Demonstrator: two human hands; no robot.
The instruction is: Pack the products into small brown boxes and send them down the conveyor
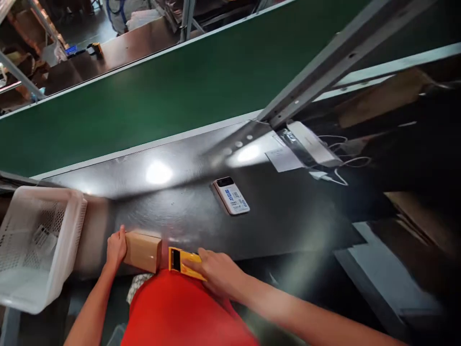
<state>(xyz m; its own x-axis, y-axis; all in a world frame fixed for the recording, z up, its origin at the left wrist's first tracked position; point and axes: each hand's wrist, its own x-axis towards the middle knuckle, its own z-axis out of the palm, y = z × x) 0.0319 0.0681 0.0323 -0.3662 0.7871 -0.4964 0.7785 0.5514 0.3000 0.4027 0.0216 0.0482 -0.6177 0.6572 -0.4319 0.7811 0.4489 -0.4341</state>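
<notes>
A small brown cardboard box (142, 251) lies near the table's front edge, close to my red shirt. My left hand (116, 247) is closed on its left end, the thumb along the top edge. Just right of the box, my right hand (218, 270) is wrapped round a yellow tape dispenser (192, 263) with a black front part. That front faces the box's right end, with a narrow gap between them. Farther back on the table sits a white power bank (236, 198) with blue print and a dark display end.
A white plastic basket (59, 254) stands at the left. A green conveyor belt (162, 101) runs behind the dark metal table (173, 204). At the back right are a metal post (309, 72), a paper sheet (284, 159) and a white power strip (313, 144) with cables.
</notes>
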